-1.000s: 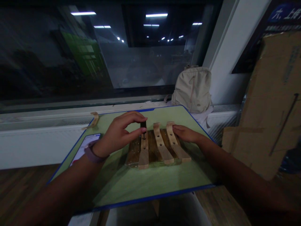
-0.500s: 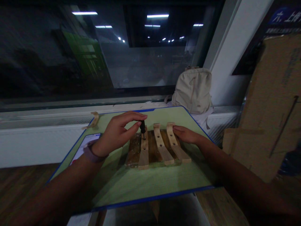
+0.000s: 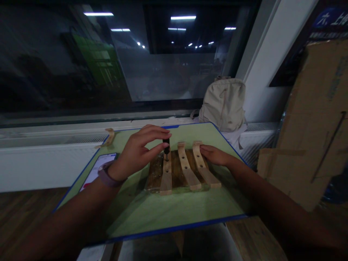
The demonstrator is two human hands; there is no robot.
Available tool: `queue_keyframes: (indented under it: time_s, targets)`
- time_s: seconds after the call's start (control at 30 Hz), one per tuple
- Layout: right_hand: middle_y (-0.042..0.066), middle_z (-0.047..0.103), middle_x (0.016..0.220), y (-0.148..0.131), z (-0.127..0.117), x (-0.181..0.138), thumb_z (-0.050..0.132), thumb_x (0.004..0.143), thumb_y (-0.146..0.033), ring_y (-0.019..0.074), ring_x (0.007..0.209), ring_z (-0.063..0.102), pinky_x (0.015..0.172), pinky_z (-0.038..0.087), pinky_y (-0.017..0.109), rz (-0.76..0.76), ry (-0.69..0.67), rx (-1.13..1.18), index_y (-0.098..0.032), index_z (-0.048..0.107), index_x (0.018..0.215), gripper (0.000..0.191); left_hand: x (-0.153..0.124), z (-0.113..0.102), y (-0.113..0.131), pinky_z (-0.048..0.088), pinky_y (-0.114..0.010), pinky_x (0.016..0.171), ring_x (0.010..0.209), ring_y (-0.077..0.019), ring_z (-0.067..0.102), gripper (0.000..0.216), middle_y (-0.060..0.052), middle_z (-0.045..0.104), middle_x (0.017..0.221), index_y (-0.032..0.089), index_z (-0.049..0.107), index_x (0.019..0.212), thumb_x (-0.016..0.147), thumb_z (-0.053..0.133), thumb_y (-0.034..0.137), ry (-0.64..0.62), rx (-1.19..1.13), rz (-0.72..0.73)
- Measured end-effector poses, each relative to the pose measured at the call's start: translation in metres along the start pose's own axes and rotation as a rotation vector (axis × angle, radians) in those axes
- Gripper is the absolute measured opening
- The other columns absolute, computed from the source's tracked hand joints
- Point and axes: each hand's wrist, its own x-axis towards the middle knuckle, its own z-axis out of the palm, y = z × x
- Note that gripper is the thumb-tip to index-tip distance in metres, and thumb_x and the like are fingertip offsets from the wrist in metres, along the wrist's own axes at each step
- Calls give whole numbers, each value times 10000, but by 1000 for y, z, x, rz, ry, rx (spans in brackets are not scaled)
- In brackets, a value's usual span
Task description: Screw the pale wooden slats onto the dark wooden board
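My left hand (image 3: 141, 148) grips the black handle of a screwdriver (image 3: 166, 145) between thumb and fingers. The screwdriver stands upright, its tip at a hole in the leftmost curved wooden piece (image 3: 166, 181). Two similar wooden pieces, a middle one (image 3: 190, 177) and a right one (image 3: 208, 175), lie beside it, each with two dark holes. All three rest across a brown wooden board (image 3: 154, 174) that looks wrapped in clear plastic. My right hand (image 3: 214, 155) is at the right edge of the right piece, fingertips against it; its other fingers are partly hidden.
The board lies on a light green table (image 3: 163, 212) with a blue edge. A phone (image 3: 99, 168) with a lit screen is at the left. Another curved wooden piece (image 3: 110, 137) sits at the far left corner. Behind stand a beige backpack (image 3: 224, 103) and, right, cardboard (image 3: 310, 127).
The screwdriver has become more upright, its handle shifting slightly right. My left fingers have shifted around the handle. My right hand stays in place.
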Motion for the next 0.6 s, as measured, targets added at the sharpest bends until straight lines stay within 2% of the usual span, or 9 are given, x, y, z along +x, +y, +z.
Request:
queue_keyframes:
  time_s: [0.1, 0.2, 0.4, 0.5, 0.6]
  targets:
    - [93, 709, 1107, 1, 1, 1, 366, 927, -567, 258, 1017, 640, 954, 472, 392, 0, -2, -12, -184, 684, 1033, 509, 0, 1, 1, 521, -299, 800, 908, -163, 635, 147, -43, 668, 952, 206, 703, 967, 827, 698, 252, 38, 46, -23]
    - [92, 709, 1101, 1, 1, 1, 364, 926, -560, 267, 1030, 634, 959, 469, 403, 1, 1, -6, -181, 684, 1034, 508, 1, -2, 3, 520, -299, 777, 858, -160, 644, 88, -32, 683, 875, 204, 705, 920, 854, 659, 239, 52, 70, -52]
    - [102, 682, 1189, -2, 0, 0, 363, 913, -606, 264, 1087, 618, 998, 444, 406, -7, -5, 19, -166, 663, 1111, 568, 1, -8, 6, 534, -321, 856, 944, -177, 673, 172, -48, 725, 1003, 215, 697, 1026, 889, 594, 229, -31, 45, -96]
    - [103, 682, 1186, -2, 1, 0, 366, 919, -584, 266, 1073, 624, 980, 455, 409, -7, -6, 21, -166, 655, 1123, 547, 1, -7, 4, 525, -334, 888, 992, -180, 658, 179, -53, 712, 1039, 223, 695, 1036, 885, 600, 213, -28, 16, -51]
    - [104, 700, 1127, -1, 1, 1, 346, 941, -526, 263, 1025, 636, 949, 471, 414, 14, -20, -5, -158, 652, 1109, 507, 2, -4, 3, 523, -326, 840, 949, -180, 640, 157, -58, 681, 983, 207, 707, 988, 842, 675, 256, 1, 19, -42]
